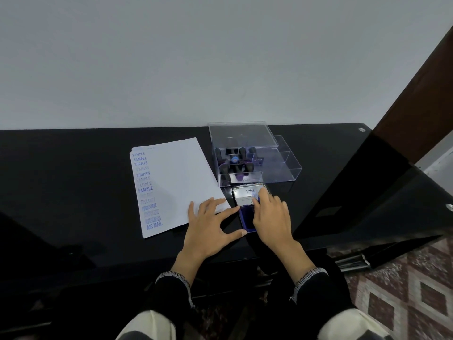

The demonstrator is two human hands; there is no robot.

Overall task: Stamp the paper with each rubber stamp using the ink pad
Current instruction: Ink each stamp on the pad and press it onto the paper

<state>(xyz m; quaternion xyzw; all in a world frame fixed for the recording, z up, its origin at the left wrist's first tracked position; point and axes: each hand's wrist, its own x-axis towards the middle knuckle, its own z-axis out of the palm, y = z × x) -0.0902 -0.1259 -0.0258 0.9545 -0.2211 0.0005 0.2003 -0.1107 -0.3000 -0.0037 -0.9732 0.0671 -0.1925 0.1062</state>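
Right hand presses fingertips on the Artline ink pad's lid (blue pad showing below), left hand splayed flat, steadying its edge.

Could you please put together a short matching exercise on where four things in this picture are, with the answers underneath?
Things:
1. paper
2. rubber stamps
3. ink pad
4. left hand

Places:
A. inside the clear plastic box
B. open, under the right hand
C. spread flat, fingers on the near right corner of the sheet
D. lying left of the box, with blue prints down its left edge

Pairs: 1-D, 2-A, 3-B, 4-C
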